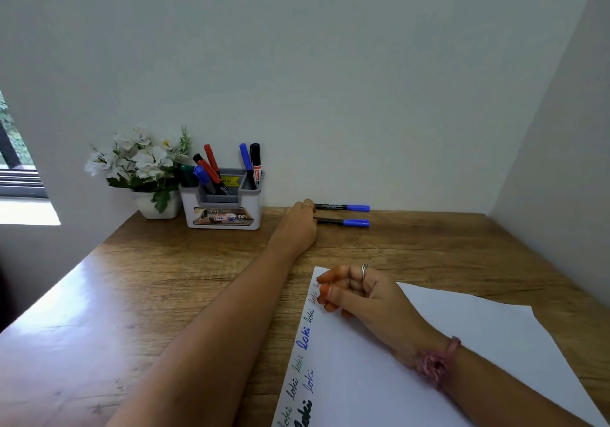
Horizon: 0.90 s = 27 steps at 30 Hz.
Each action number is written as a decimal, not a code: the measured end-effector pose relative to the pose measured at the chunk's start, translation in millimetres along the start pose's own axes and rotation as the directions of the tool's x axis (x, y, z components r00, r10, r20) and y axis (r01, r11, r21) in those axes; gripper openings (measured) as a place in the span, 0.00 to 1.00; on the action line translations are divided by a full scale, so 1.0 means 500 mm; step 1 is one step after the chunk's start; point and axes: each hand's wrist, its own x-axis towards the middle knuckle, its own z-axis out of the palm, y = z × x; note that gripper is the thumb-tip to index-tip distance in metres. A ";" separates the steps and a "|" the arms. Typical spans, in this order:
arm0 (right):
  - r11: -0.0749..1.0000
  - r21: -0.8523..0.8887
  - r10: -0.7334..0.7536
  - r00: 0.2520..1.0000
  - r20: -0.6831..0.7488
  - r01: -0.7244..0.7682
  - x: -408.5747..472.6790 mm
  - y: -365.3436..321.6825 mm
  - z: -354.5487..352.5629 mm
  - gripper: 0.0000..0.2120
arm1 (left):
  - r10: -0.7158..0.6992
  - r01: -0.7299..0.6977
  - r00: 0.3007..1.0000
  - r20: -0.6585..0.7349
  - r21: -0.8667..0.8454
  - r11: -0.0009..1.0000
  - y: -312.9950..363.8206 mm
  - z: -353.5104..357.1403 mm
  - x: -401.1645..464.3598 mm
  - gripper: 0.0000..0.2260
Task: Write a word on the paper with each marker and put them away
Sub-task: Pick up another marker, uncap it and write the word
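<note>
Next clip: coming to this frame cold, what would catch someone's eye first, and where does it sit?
Probably the outstretched left hand at the back of the wooden desk, reaching onto two blue-capped black markers lying by the wall. Next, the white sheet of paper at front right, with "loki" repeated down its left edge and the loosely curled right hand resting on it. At back left, a white-and-grey marker holder stands beside white flowers.

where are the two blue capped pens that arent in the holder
Both blue-capped pens lie side by side on the wooden desk by the back wall, right of the marker holder, with the left hand at their ends.
</note>
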 end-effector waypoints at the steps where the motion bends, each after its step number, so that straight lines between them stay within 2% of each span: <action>1: 1.000 -0.003 -0.001 1.000 0.000 0.001 0.000 0.000 0.000 0.04 | 0.000 0.000 1.000 0.003 -0.016 1.000 0.001 -0.001 -0.002 0.12; 4: 1.000 -0.017 -0.010 1.000 -0.001 0.010 -0.003 -0.002 0.000 0.04 | -0.004 0.002 1.000 -0.015 -0.116 0.993 -0.002 -0.008 -0.018 0.13; 7: 1.000 -0.026 -0.010 1.000 -0.003 0.010 -0.004 -0.003 0.001 0.04 | -0.021 -0.022 0.992 -0.125 -0.333 0.943 0.001 -0.035 -0.057 0.14; 10: 1.000 -0.028 -0.005 1.000 -0.013 0.004 -0.005 -0.006 0.003 0.05 | -0.126 -0.040 0.969 -0.210 -0.642 0.766 0.020 -0.089 -0.106 0.15; 13: 0.999 -0.036 -0.010 0.999 -0.033 0.009 -0.009 -0.008 0.005 0.05 | -0.169 -0.074 0.965 -0.201 -0.825 0.561 0.046 -0.160 -0.150 0.15; 15: 1.000 -0.016 -0.020 0.997 -0.069 0.019 -0.010 -0.012 0.005 0.07 | -0.155 -0.082 0.972 -0.176 -0.875 0.477 0.061 -0.202 -0.179 0.13; 19: 0.994 -0.012 -0.111 0.975 -0.194 0.111 -0.008 -0.038 -0.003 0.09 | -0.093 -0.030 0.993 -0.072 -0.919 0.394 0.083 -0.244 -0.231 0.12; 24: 0.960 -0.237 -0.173 0.981 -0.083 0.149 -0.018 -0.061 -0.009 0.07 | -0.008 0.096 0.995 0.097 -0.961 0.260 0.119 -0.236 -0.263 0.11; 26: 0.948 -0.266 -0.198 0.978 -0.059 0.176 -0.016 -0.061 -0.012 0.06 | 0.012 0.153 0.987 0.163 -0.950 0.271 0.129 -0.228 -0.265 0.12; 27: 0.953 -0.238 -0.212 0.975 -0.068 0.190 -0.014 -0.061 -0.015 0.06 | 0.036 0.196 0.975 0.218 -0.927 0.319 0.130 -0.224 -0.266 0.13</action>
